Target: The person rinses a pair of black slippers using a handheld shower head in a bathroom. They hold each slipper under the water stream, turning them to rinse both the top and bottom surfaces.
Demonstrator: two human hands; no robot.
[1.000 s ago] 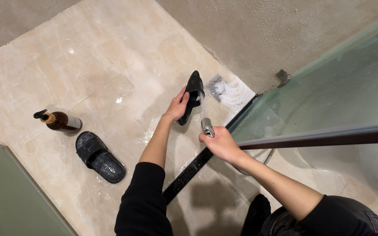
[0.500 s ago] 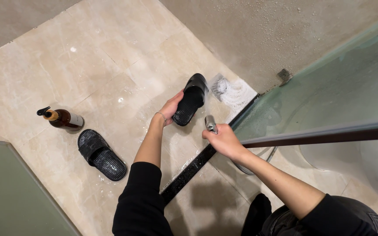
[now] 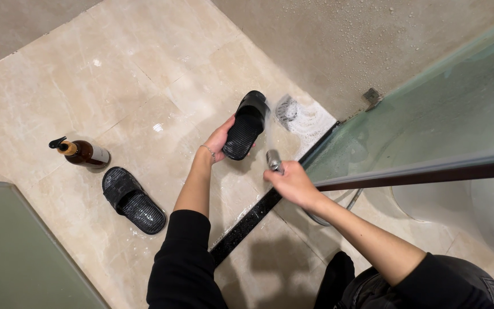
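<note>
On wet tile, two slippers: left hand (image 3: 219, 139) fingers grip one slipper (image 3: 246, 126), right hand (image 3: 290, 182) grips sprayer (image 3: 274, 160)

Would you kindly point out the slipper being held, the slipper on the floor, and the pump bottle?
held slipper (image 3: 246, 126), head view, on the middle of its ribbed sole.
floor slipper (image 3: 134, 200), head view, on its textured footbed.
pump bottle (image 3: 85, 153), head view, on its brown body.

Black slipper (image 3: 246, 127), sole up, beside chrome sprayer (image 3: 274, 161)
</note>
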